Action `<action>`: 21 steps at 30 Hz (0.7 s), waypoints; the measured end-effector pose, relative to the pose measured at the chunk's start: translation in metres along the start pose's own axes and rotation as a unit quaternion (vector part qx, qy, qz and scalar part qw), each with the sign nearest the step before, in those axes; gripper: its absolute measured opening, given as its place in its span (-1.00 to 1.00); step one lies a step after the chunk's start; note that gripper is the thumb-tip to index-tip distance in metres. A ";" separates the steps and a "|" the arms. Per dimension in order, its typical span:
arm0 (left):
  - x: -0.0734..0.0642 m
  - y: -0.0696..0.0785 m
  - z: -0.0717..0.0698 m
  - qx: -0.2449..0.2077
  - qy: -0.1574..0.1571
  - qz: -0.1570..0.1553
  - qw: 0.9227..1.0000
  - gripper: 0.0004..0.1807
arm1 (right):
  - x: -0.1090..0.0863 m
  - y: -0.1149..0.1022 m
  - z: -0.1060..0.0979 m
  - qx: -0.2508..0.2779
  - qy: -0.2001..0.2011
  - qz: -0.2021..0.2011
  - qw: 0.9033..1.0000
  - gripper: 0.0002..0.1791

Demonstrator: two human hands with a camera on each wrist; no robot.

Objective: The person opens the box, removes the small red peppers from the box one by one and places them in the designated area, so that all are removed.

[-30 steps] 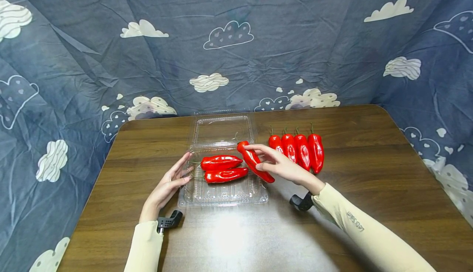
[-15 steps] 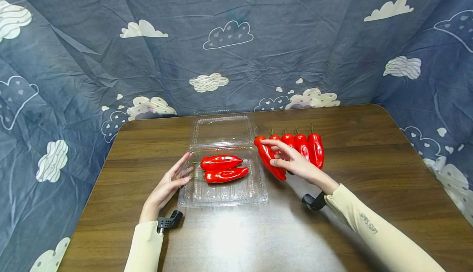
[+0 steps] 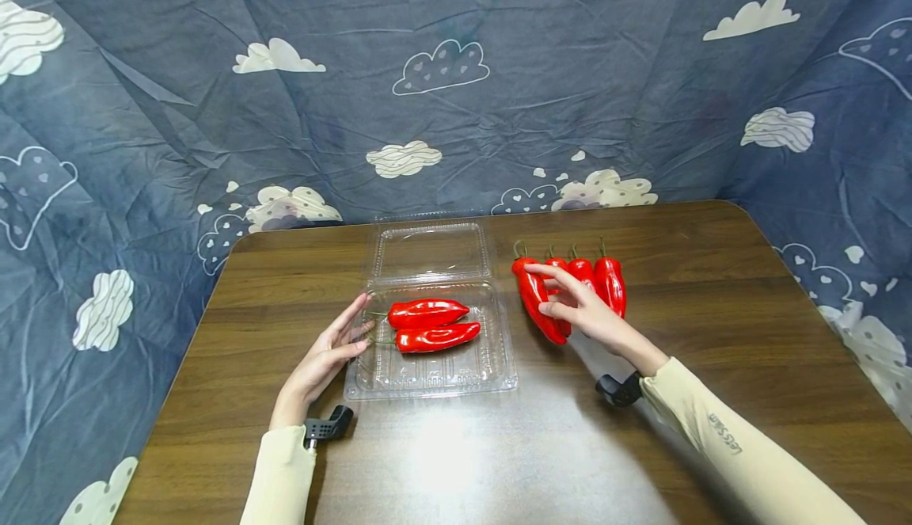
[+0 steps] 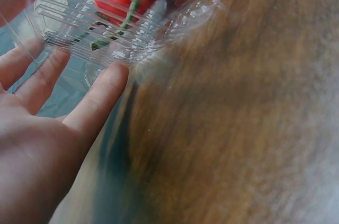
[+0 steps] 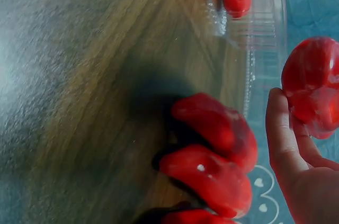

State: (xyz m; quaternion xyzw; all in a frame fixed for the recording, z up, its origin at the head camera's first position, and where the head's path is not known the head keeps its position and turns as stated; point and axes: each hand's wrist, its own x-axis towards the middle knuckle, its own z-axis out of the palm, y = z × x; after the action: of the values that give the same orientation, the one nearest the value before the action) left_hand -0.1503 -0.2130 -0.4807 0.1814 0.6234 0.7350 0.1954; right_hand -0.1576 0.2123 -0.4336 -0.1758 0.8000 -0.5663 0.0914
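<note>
The right hand (image 3: pixel 587 311) grips a pointed red pepper (image 3: pixel 534 295) between thumb and fingers, at the left end of a row of similar peppers (image 3: pixel 611 283) on the wood-grain table (image 3: pixel 684 272). The held pepper slants, its green stem away from the person and its tip toward them. It seems raised off the table, though the blurred right wrist view cuts it off at the edge. At least three peppers show in the row, side by side with stems pointing away. To the left stands a clear plastic clamshell container (image 3: pixel 427 374), its lid (image 3: pixel 427 256) folded back flat. Two pointed red peppers (image 3: pixel 431 338) lie crosswise in its base, one behind the other, stems to the left. The left hand (image 3: pixel 324 359) is ungrasping, fingers and thumb spread, their tips touching the container's left side. Each wrist bears a black camera mount (image 3: pixel 618 390) below a pale yellow sleeve (image 3: pixel 741 442). Behind the table hangs a dark blue cloth (image 3: pixel 456 129) printed with pale clouds
</note>
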 end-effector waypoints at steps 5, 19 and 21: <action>0.000 0.000 0.000 -0.001 -0.001 0.002 1.000 -0.20 | -0.002 0.004 -0.004 0.001 0.012 -0.022 1.000 -0.40; 0.000 -0.001 0.000 -0.005 -0.005 0.004 1.000 -0.20 | -0.008 0.014 -0.020 0.013 0.047 -0.002 0.999 -0.39; 0.001 -0.001 -0.001 -0.006 -0.004 0.005 1.000 -0.20 | -0.009 0.015 -0.023 0.009 0.053 0.006 0.999 -0.39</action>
State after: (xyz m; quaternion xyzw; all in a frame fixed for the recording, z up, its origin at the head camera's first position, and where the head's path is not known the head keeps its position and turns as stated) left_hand -0.1510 -0.2130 -0.4817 0.1865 0.6176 0.7386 0.1956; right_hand -0.1593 0.2400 -0.4402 -0.1404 0.7998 -0.5812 0.0539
